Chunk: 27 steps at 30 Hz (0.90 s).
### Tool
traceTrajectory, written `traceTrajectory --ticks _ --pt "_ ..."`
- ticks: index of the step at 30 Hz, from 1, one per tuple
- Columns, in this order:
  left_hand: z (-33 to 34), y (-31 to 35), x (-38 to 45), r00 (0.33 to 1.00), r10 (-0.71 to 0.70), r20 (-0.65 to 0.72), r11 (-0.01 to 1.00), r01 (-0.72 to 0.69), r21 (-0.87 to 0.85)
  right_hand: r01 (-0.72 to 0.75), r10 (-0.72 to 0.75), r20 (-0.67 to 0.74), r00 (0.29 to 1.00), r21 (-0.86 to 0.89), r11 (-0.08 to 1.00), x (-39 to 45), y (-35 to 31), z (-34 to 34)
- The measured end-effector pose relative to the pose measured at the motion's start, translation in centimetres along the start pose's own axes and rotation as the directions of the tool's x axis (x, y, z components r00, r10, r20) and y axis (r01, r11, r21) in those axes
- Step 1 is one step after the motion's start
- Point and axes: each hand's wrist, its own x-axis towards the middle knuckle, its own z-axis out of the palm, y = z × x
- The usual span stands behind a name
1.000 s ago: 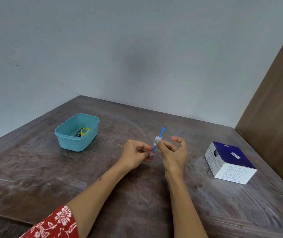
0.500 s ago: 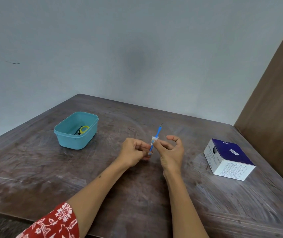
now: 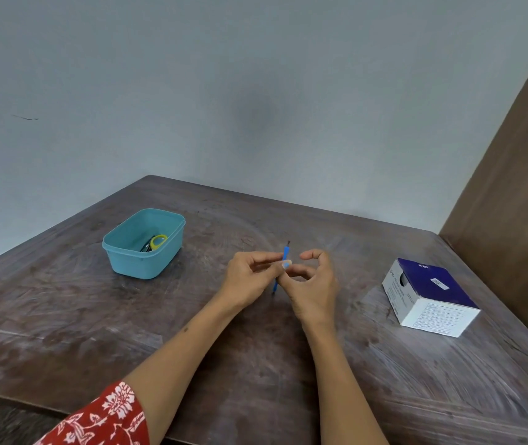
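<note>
1. Head view: both hands meet above the middle of the table [image 3: 63, 316], well in from every edge.
2. The left hand [image 3: 246, 279] is curled, and its thumb and fingertips pinch a thin blue tool [image 3: 285, 253] at about mid-length.
3. The right hand [image 3: 315, 285] is curled too and pinches the same tool from the other side. A small pale scrap [image 3: 287, 264] sits at its fingertips.
4. The tool stands nearly upright, dark tip up. Its lower end pokes out below the hands; I cannot tell whether it touches the table.
5. A teal tub [image 3: 163, 261] sits toward the far left edge, with yellow-handled scissors [image 3: 157, 242] inside.
6. A blue and white box [image 3: 429, 297] lies near the right edge, well apart from the hands.
7. A red flowered sleeve [image 3: 102, 419] crosses the near edge.
</note>
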Motion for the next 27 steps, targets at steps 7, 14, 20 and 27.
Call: traceTrajectory --ticks 7,14,20,27 --pt "-0.3 0.1 0.6 0.998 0.002 -0.057 0.998 -0.005 -0.067 -0.023 0.027 0.09 0.996 -0.041 0.999 -0.2 0.2 0.2" --pt "-0.8 0.3 0.9 0.995 -0.024 -0.097 0.986 0.007 -0.169 0.004 -0.001 0.116 0.993 -0.025 1.0 -0.3 -0.2 0.4" --pt "-0.9 0.3 0.9 0.997 -0.025 -0.068 0.982 0.012 -0.187 -0.033 0.033 0.14 0.99 -0.005 0.999 -0.4 -0.4 0.4" --pt "-1.6 0.6 1.0 0.992 -0.021 -0.122 0.983 -0.002 -0.186 -0.047 0.043 0.17 0.985 0.023 0.999 -0.5 -0.7 0.5"
